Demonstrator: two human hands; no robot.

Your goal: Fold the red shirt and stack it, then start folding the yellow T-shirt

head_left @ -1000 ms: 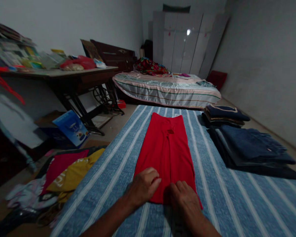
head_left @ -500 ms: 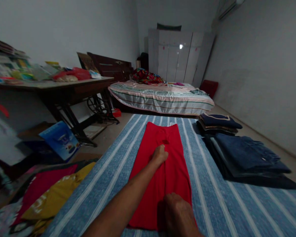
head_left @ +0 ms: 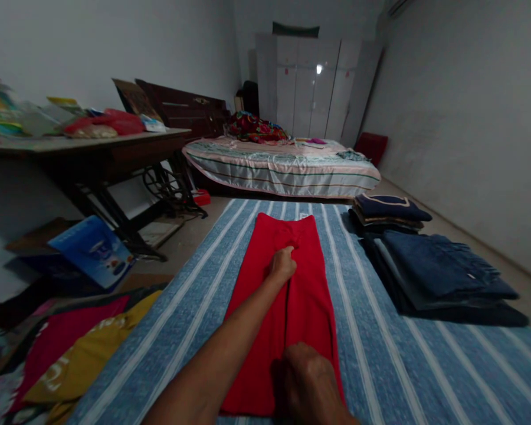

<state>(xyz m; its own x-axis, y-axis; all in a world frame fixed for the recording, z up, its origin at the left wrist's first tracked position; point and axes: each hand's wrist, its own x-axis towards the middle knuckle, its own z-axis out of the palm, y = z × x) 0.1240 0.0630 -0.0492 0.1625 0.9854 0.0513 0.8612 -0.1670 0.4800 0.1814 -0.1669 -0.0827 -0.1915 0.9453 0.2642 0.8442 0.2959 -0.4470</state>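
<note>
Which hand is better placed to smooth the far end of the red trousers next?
Probably the left hand: it is nearer the far end of the red trousers; the right hand is by the near end.

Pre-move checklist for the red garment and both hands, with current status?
1. Red garment laid out lengthwise on the striped cloth: ok.
2. Garment front smooth: not ok, it is puckered just beyond the left hand.
3. Left hand on the garment: ok, fingers curled, toward the far end; whether it pinches fabric, cannot tell.
4. Right hand grip near the close end: cannot tell, fingertips hidden.
5. Folded jeans apart from the garment: ok, off to the right with striped cloth between.
</note>
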